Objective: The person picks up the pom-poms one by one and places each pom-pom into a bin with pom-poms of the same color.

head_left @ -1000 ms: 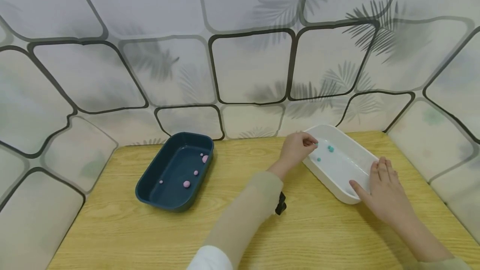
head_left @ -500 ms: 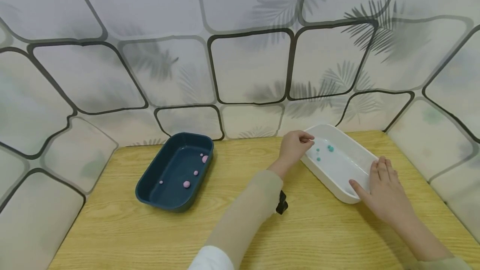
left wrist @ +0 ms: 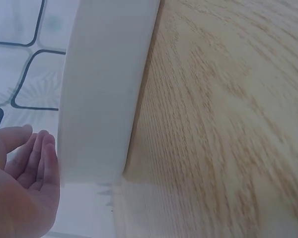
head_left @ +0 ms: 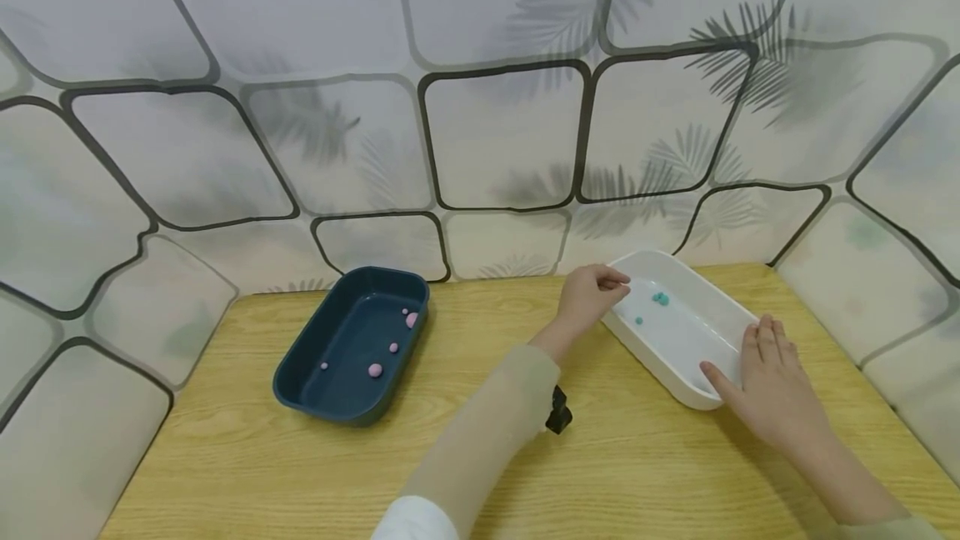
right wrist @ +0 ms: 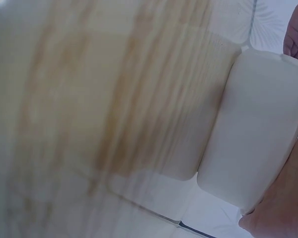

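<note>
A white tray lies at the right of the wooden table, with a few small teal beads inside. My left hand hovers at the tray's far left rim, its fingers loosely curled, and I see nothing in them. In the left wrist view the left hand sits beside the tray's white wall. My right hand rests on the tray's near end, fingers straight on the rim and thumb against the outer wall. The right wrist view shows the tray's end up close.
A dark blue tray with several pink beads sits at the left of the table. A patterned wall panel stands close behind both trays. A small black part shows under my left forearm.
My left hand drew back slightly from over the white tray. A teal bead dropped beneath it and rolled in among the other teal beads. The right hand stayed put.
</note>
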Motion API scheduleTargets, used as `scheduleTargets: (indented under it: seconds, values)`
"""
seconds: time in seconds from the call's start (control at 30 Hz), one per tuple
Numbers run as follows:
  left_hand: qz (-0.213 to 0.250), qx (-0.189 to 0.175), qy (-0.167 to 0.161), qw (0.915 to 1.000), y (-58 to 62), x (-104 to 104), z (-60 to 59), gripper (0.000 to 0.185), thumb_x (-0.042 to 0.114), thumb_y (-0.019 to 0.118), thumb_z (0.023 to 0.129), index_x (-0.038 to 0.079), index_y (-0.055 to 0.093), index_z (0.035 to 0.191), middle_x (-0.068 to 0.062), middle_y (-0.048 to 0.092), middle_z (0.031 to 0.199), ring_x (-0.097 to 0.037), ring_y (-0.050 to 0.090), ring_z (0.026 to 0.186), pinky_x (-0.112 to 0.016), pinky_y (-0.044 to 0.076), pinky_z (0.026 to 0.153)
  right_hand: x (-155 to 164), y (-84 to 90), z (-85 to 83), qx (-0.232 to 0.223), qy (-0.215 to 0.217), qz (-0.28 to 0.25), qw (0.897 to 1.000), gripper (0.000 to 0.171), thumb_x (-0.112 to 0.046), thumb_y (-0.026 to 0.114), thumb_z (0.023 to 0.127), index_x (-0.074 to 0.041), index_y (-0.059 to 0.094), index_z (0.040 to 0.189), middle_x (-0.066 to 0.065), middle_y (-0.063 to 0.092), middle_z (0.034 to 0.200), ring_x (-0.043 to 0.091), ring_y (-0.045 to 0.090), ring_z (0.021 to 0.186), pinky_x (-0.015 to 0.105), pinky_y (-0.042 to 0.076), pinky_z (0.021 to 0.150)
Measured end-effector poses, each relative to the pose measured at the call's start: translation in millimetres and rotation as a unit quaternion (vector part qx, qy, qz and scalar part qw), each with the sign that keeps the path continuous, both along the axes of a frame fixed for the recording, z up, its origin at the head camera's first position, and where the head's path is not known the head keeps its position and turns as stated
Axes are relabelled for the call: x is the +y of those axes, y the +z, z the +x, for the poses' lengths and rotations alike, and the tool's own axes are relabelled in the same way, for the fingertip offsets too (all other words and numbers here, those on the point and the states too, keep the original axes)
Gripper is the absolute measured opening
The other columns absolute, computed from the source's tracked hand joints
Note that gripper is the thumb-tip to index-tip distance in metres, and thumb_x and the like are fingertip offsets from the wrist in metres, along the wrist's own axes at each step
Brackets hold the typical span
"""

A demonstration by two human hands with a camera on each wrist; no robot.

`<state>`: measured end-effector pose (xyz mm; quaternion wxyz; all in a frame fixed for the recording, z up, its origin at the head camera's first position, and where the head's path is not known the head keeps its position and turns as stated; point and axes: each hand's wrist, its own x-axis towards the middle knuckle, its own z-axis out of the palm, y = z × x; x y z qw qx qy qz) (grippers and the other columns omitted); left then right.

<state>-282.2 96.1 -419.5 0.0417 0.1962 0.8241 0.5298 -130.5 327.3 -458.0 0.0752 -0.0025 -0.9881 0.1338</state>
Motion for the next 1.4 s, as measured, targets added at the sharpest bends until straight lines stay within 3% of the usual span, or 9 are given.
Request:
scheduleTargets:
  seconds: [0.23,0.5,0.93,1.17,1.4]
  values:
    - [0.003,-0.012,-0.012,0.9998,-0.1,-6.3,3.5,0.014,0.011,0.074,0.101,0.004,0.081,0.111,-0.011,0.081,0.107,-0.011,0.072,0.087,-0.011,0.054,0.070,3.0,-2.9,-1.6,0.005,0.001,0.000,1.000,0.101,-0.053,0.044,0.111,0.033,0.010,0.151,0.053,-0.001,0.162,0.064,-0.004,0.157,0.071,-0.001,0.130]
    - [0.011,-0.029,-0.027,0.9992,-1.0,-10.1,6.4,0.015,0.011,0.074,0.101,0.003,0.081,0.113,-0.012,0.080,0.107,-0.009,0.070,0.085,-0.012,0.055,0.071,7.7,-6.4,-1.0,0.005,0.008,-0.014,1.000,0.101,-0.052,0.045,0.111,0.032,0.006,0.152,0.051,-0.008,0.163,0.062,-0.012,0.157,0.068,-0.009,0.130]
    - [0.014,-0.028,-0.060,0.9977,5.7,-20.4,14.2,0.019,0.015,0.073,0.102,0.005,0.080,0.116,-0.010,0.080,0.109,-0.005,0.069,0.084,-0.013,0.055,0.073,6.5,-4.5,-0.2,0.029,0.014,-0.028,0.999,0.095,-0.048,0.043,0.113,0.029,0.006,0.155,0.051,-0.004,0.163,0.058,-0.012,0.159,0.063,-0.014,0.131]
    - [-0.004,-0.019,-0.082,0.9964,13.7,-40.0,23.8,0.022,0.017,0.073,0.102,0.006,0.079,0.120,-0.009,0.080,0.114,-0.006,0.070,0.091,-0.012,0.056,0.079,-3.5,6.6,-5.0,0.065,0.036,-0.022,0.997,0.093,-0.046,0.048,0.112,0.025,0.011,0.158,0.051,0.010,0.163,0.057,-0.002,0.161,0.060,-0.013,0.133]
    - [-0.001,-0.017,-0.111,0.9936,18.6,-72.6,32.5,0.025,0.017,0.072,0.103,0.004,0.077,0.124,-0.012,0.079,0.117,-0.013,0.072,0.099,-0.018,0.057,0.085,-21.9,20.5,-5.1,0.064,0.050,-0.013,0.997,0.095,-0.049,0.052,0.110,0.023,0.014,0.159,0.047,0.012,0.165,0.055,0.000,0.162,0.058,-0.010,0.134]
